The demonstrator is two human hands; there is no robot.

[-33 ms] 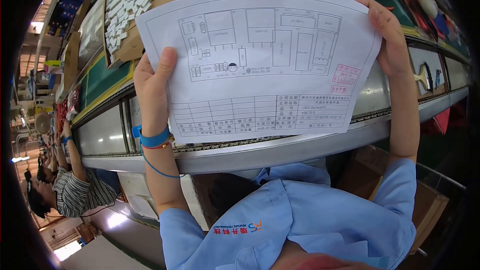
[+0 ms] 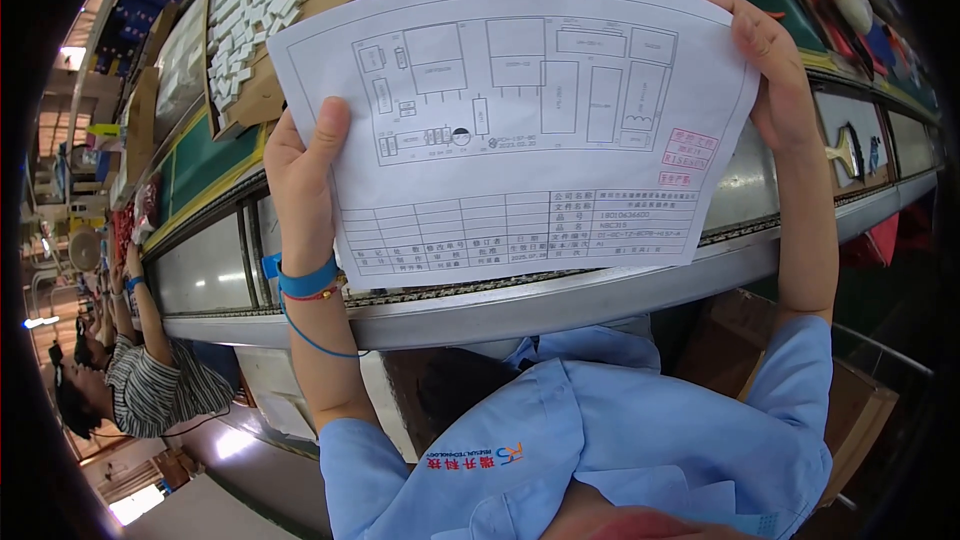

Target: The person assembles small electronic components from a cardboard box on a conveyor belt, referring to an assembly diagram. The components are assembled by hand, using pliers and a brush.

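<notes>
The printed sheet (image 2: 450, 180) is up in front of the wearer, its diagram facing the camera and right way up, hiding part of the line behind it, and good handling here comes down to an even, light hold. The left hand (image 2: 305, 175) grips the left edge with its thumb on the front margin and its other fingers mostly hidden behind; the right hand (image 2: 775, 65) pinches near the upper right corner, thumb in front. Both sets of fingers are therefore closed on paper, and neither thumb covers the drawing, which is the right way to place them. The left grip sits lower than the right, so a gentle, matched outward pull would probably best flatten the page; too much could crease or tear an edge. The top edge looks arched, though I cannot tell how much of that is lens bend. In this view the sheet's lower edge comes close to the metal rail (image 2: 450, 325), so a little clearance there would guard against snagging. The blue wristband (image 2: 308, 280) has a thin cord (image 2: 310, 335) hanging beside the left forearm; that is best left slack and away from the paper.
</notes>
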